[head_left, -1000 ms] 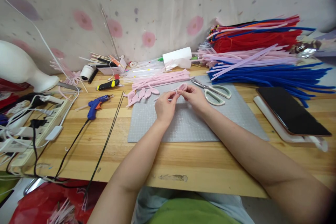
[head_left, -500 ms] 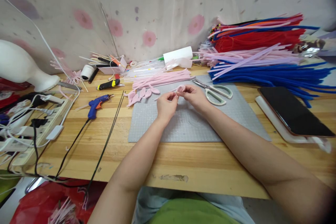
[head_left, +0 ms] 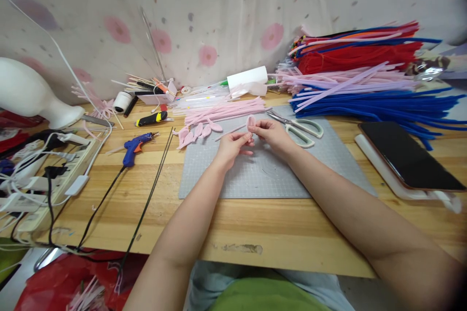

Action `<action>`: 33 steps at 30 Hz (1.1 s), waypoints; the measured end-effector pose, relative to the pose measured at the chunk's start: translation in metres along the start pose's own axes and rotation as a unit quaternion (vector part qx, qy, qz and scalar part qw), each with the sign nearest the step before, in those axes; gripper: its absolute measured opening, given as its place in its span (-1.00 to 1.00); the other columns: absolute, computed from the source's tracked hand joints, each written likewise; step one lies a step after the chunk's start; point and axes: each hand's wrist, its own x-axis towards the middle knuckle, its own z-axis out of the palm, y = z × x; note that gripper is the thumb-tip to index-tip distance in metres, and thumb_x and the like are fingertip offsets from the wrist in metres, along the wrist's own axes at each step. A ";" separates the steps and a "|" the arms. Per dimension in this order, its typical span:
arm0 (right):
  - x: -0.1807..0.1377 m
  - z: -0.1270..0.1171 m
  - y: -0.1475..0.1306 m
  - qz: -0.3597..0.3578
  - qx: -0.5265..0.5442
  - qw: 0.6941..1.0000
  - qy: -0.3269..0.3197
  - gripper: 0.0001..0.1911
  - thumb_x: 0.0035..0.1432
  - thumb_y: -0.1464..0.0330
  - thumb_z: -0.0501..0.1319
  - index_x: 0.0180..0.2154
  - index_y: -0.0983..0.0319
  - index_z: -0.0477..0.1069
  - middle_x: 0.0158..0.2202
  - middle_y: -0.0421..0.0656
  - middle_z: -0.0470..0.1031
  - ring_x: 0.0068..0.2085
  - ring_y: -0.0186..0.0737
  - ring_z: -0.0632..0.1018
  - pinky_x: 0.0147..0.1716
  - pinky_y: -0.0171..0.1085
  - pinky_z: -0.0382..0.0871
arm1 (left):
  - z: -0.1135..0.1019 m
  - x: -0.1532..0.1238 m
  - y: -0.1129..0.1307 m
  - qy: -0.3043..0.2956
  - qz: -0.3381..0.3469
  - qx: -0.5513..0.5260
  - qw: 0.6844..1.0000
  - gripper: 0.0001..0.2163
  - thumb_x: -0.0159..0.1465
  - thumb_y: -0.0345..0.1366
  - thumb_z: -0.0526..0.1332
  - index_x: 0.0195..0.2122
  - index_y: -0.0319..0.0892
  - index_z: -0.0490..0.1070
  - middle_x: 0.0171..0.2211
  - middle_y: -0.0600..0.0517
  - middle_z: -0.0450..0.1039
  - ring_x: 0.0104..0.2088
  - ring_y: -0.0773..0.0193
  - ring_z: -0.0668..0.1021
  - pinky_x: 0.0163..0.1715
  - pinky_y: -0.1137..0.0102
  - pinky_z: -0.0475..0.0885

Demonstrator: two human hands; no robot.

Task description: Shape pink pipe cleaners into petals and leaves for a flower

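Note:
Over the grey cutting mat [head_left: 270, 180] my two hands meet around a pale pink pipe cleaner [head_left: 251, 120] bent into a loop, its straight end reaching out to the left. My right hand [head_left: 270, 133] pinches the loop between thumb and fingertips. My left hand [head_left: 233, 148] has thumb and forefinger closed at the lower part of the same piece, the other fingers loosely spread. Just left of them lie several pink leaf-shaped pieces [head_left: 199, 132]. Scissors [head_left: 297, 129] with pale green handles rest beside my right hand, and pink pipe cleaners [head_left: 226, 109] lie behind.
Bundles of blue pipe cleaners [head_left: 372, 104] and red ones [head_left: 357, 56] are piled at the back right. A phone [head_left: 408, 155] lies at the right. To the left are a blue glue gun [head_left: 133, 149], a yellow-black cutter [head_left: 151, 118], dark wires [head_left: 155, 180] and a cabled power strip [head_left: 54, 184].
The pink loop now stands more upright and open above my right fingertips. My left hand has shifted slightly down, its outer fingers uncurled.

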 end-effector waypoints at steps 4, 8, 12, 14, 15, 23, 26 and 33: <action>0.001 -0.001 0.000 0.006 0.002 1.000 -0.026 -0.67 -0.21 0.15 0.29 -0.60 0.27 0.31 -0.65 -0.29 0.27 -0.62 -0.49 0.15 -0.60 -0.35 -0.03 | 0.002 0.000 0.000 -0.006 -0.019 -0.011 1.000 -0.90 0.05 -0.38 0.23 -0.52 -0.32 0.40 -0.55 0.06 0.31 -0.55 0.50 0.36 -0.60 0.54 0.41; 0.000 0.000 -0.001 0.001 0.007 0.998 -0.054 -0.68 -0.20 0.15 0.29 -0.60 0.27 0.32 -0.64 -0.28 0.29 -0.61 -0.49 0.17 -0.59 -0.36 -0.01 | 0.003 0.000 0.000 -0.019 -0.047 -0.047 0.998 -0.90 0.10 -0.44 0.16 -0.54 -0.31 0.35 -0.58 0.10 0.26 -0.59 0.53 0.32 -0.61 0.56 0.40; 0.000 0.001 -0.003 0.003 0.022 0.997 -0.076 -0.69 -0.18 0.15 0.28 -0.57 0.27 0.32 -0.64 -0.28 0.29 -0.60 -0.47 0.22 -0.59 -0.36 0.01 | 0.002 0.000 0.002 -0.068 -0.102 -0.122 0.985 -0.88 0.14 -0.49 0.09 -0.53 -0.30 0.33 -0.60 0.12 0.24 -0.61 0.54 0.32 -0.55 0.56 0.40; 0.000 0.000 -0.002 0.001 0.025 0.997 -0.068 -0.68 -0.18 0.14 0.28 -0.57 0.26 0.31 -0.64 -0.29 0.28 -0.60 -0.47 0.23 -0.59 -0.36 0.02 | 0.001 0.001 0.002 -0.086 -0.124 -0.146 0.978 -0.89 0.15 -0.47 0.08 -0.50 -0.29 0.34 -0.59 0.12 0.26 -0.60 0.54 0.34 -0.52 0.57 0.40; 0.000 0.000 -0.002 -0.001 0.024 0.998 -0.055 -0.68 -0.19 0.15 0.29 -0.58 0.26 0.29 -0.64 -0.29 0.27 -0.60 -0.47 0.23 -0.59 -0.36 0.03 | 0.001 0.001 0.002 -0.085 -0.122 -0.143 0.978 -0.90 0.16 -0.45 0.09 -0.48 -0.28 0.34 -0.58 0.11 0.28 -0.58 0.53 0.36 -0.50 0.56 0.40; 0.000 0.005 0.006 -0.024 -0.018 0.996 0.084 -0.70 -0.23 0.21 0.31 -0.65 0.26 0.28 -0.65 -0.28 0.28 -0.58 -0.44 0.25 -0.53 -0.34 0.12 | 0.006 0.001 -0.013 0.143 0.187 0.305 0.923 -0.84 0.05 -0.24 0.24 -0.38 -0.19 0.43 -0.40 0.03 0.46 -0.37 0.33 0.46 -0.25 0.38 0.32; -0.002 0.008 0.007 -0.042 -0.048 0.994 0.094 -0.73 -0.20 0.21 0.29 -0.63 0.26 0.32 -0.62 -0.25 0.32 -0.55 -0.41 0.28 -0.49 -0.32 0.14 | 0.006 -0.001 -0.014 0.174 0.220 0.367 0.887 -0.80 0.11 -0.15 0.17 -0.40 -0.17 0.45 -0.40 0.01 0.49 -0.36 0.29 0.47 -0.25 0.38 0.29; -0.001 0.009 0.008 -0.047 -0.069 0.992 0.097 -0.71 -0.19 0.15 0.27 -0.60 0.23 0.33 -0.60 -0.22 0.37 -0.52 -0.35 0.34 -0.46 -0.30 0.20 | 0.003 0.002 -0.014 0.153 0.198 0.314 0.916 -0.81 0.10 -0.18 0.18 -0.41 -0.15 0.51 -0.43 0.01 0.51 -0.40 0.29 0.48 -0.29 0.43 0.28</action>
